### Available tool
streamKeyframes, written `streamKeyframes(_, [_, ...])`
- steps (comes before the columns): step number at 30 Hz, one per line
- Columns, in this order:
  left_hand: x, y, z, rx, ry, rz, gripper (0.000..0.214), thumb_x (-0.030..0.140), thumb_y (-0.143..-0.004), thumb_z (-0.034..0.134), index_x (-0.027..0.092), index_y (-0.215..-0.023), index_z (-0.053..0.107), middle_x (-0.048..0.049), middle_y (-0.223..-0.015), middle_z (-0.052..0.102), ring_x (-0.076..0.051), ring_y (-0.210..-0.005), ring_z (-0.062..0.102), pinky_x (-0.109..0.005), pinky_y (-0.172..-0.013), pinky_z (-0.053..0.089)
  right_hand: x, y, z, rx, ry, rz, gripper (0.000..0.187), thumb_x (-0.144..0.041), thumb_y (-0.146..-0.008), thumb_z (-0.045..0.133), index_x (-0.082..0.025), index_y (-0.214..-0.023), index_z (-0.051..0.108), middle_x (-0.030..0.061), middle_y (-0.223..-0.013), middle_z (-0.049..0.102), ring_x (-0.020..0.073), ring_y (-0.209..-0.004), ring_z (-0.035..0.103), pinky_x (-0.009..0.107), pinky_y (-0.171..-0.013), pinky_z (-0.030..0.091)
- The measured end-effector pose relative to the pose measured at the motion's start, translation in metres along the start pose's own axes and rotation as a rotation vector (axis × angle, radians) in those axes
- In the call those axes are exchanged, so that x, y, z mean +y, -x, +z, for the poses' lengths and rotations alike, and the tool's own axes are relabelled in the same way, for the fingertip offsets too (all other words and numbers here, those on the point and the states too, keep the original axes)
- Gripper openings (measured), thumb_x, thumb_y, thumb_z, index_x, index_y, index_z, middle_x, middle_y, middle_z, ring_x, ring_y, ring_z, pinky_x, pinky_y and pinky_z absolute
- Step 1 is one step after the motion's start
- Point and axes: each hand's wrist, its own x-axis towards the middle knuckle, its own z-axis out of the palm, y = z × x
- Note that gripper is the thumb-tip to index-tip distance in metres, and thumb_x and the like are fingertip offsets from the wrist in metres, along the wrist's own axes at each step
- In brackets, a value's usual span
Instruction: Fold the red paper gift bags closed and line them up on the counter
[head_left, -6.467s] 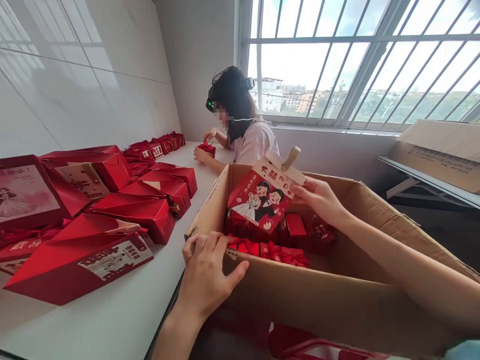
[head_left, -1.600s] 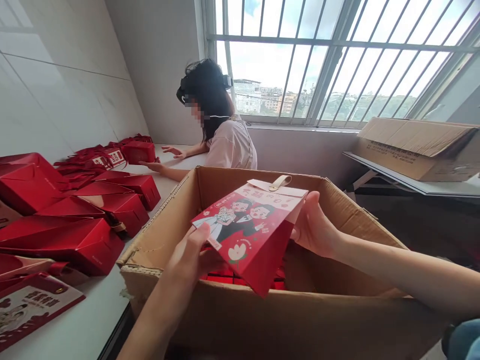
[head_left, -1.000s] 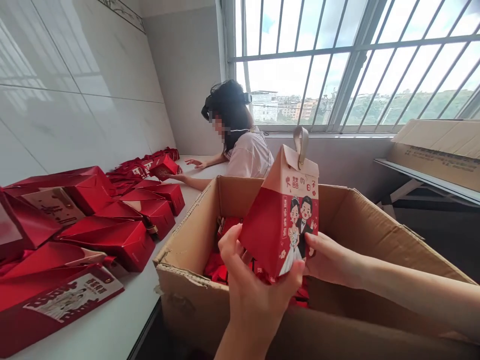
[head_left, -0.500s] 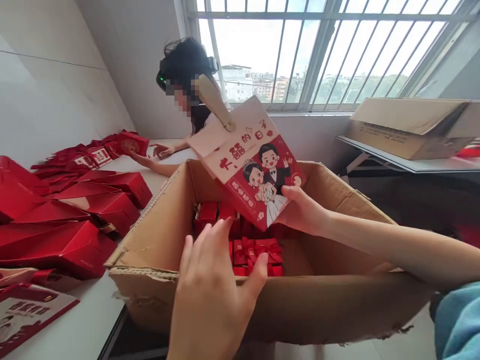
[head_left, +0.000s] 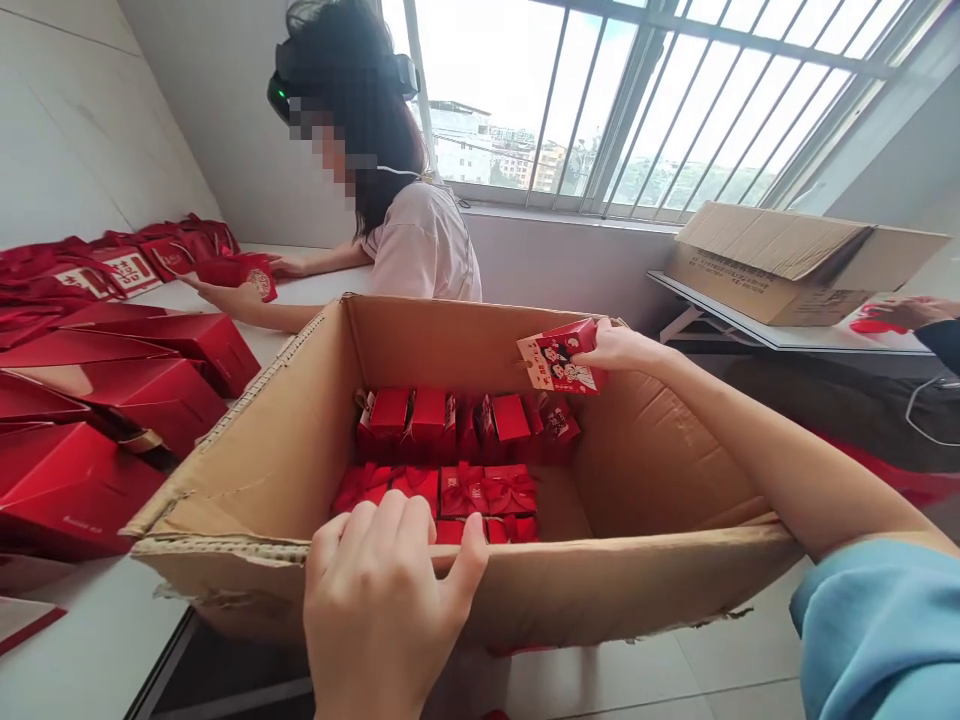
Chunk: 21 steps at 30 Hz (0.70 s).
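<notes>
In my right hand [head_left: 624, 348] is a red and pink gift box [head_left: 556, 362] printed with a cartoon bridal couple. It is tilted, held by one end inside the far right part of a large open cardboard box [head_left: 600, 590]. The fingers of my left hand [head_left: 386, 590] hook over the near rim of that cardboard box. Red gift boxes [head_left: 430, 415] stand in a row along its far side. Closer to my left hand lie red ribbon-tied boxes [head_left: 487, 490], partly hidden by the hand and rim.
Red gift boxes [head_left: 127, 395] and red bags [head_left: 135, 270] cover much of the white table [head_left: 112, 615] at left. A co-worker [head_left: 420, 235] reaches over it, holding a red item. Another carton [head_left: 765, 265] sits on a right-hand table, near another person's hand [head_left: 922, 312].
My right hand has carried the gift box away and down into the cardboard box's far right. My left hand has come down onto the near rim. The view has shifted.
</notes>
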Motion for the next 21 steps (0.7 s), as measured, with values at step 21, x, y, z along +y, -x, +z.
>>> streamKeyframes(21, [0.003,0.002,0.002,-0.010,0.169,-0.047,0.040,0.058,-0.075,0.054,0.020,-0.063,0.053,-0.0013,-0.063,0.053,-0.021,-0.067,0.050,-0.039,-0.078,0.034,0.013,-0.005,0.107,-0.312,0.137,0.174,0.072,-0.070,-0.080,0.049,-0.006,-0.110,0.065,0.0230,-0.099,0.069,0.0344,-0.083,0.070,0.041,-0.071,0.055])
